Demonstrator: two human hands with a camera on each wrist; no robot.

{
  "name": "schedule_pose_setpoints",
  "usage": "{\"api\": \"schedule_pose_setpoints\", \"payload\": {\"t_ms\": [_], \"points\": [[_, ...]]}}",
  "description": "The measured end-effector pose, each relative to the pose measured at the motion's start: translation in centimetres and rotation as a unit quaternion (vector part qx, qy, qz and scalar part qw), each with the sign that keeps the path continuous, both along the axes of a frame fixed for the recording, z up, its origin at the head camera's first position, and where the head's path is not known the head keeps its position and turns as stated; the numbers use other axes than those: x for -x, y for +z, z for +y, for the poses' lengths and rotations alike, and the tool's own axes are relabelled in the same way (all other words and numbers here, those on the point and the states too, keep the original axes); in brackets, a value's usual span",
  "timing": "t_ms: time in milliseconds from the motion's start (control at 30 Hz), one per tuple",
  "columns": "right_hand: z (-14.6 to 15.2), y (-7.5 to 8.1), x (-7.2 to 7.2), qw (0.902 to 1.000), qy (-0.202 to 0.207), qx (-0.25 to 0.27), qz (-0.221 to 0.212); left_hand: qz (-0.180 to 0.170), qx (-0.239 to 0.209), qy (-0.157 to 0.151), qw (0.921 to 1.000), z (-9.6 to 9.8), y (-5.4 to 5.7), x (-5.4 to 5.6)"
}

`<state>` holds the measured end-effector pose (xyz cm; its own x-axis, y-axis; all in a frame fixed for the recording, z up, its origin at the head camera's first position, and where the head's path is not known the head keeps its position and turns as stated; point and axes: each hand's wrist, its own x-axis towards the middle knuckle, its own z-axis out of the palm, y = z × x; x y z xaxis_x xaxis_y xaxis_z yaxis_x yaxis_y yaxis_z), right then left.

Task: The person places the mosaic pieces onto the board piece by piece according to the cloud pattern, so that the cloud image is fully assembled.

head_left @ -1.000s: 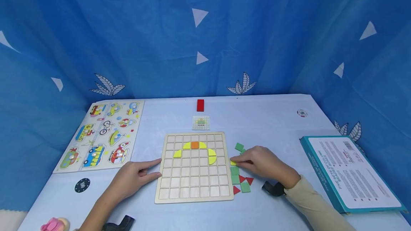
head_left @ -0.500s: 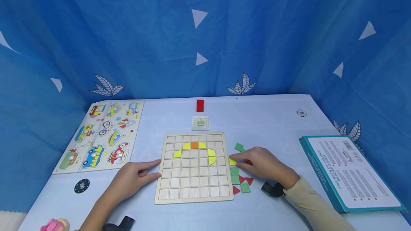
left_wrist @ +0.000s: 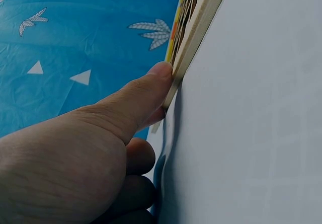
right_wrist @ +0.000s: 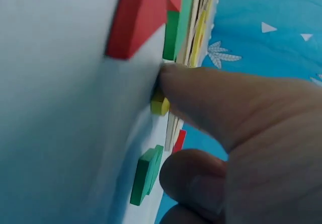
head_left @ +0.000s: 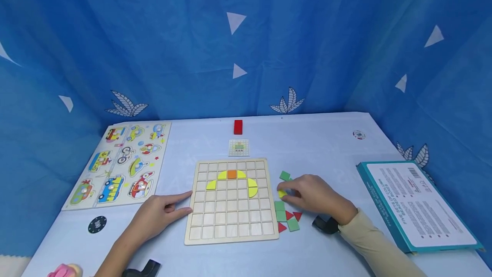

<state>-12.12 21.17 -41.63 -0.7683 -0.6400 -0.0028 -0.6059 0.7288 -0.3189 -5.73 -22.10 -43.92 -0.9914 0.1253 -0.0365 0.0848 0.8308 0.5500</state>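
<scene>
In the head view, a square wooden grid board [head_left: 231, 241] lies mid-table, bearing several yellow quarter-circle pieces [head_left: 252, 191] in an arch and an orange square [head_left: 232, 174]. My left hand [head_left: 155, 213] touches the board's left edge with straight index finger and thumb; the left wrist view shows the thumb tip [left_wrist: 161, 70] at the rim. Just off the right edge, my right hand [head_left: 317, 193] pinches a yellow piece [head_left: 282, 193] between thumb and index finger. That piece [right_wrist: 159, 104] is partly hidden by the thumb in the right wrist view.
Green squares [head_left: 280, 216] and red triangles [head_left: 297, 216] lie right of the board. A pattern card [head_left: 239, 148] and red block [head_left: 238, 127] sit beyond it. A vehicle puzzle [head_left: 128, 161] and black chip [head_left: 97, 224] are left, a teal-edged box [head_left: 420, 204] right.
My right hand has drawn the yellow piece slightly right, away from the board's edge. My left hand stays at the board's left edge, and the head view has shifted a little.
</scene>
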Motion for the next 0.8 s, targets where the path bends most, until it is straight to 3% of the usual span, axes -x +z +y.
{"api": "schedule_pose_setpoints", "payload": {"t_ms": [367, 633, 800], "points": [[1.0, 0.8, 0.2, 0.9986, -0.048, -0.022, -0.002, -0.002, 0.002, 0.004, 1.0, 0.0, 0.0, -0.2], [1.2, 1.2, 0.2, 0.999, -0.029, -0.021, -0.026, -0.001, -0.001, 0.004, 1.0, -0.1, -0.1, -0.2], [0.8, 0.4, 0.0, 0.9991, -0.042, -0.004, 0.002, 0.001, 0.002, 0.003, 1.0, 0.0, -0.2, -0.1]]}}
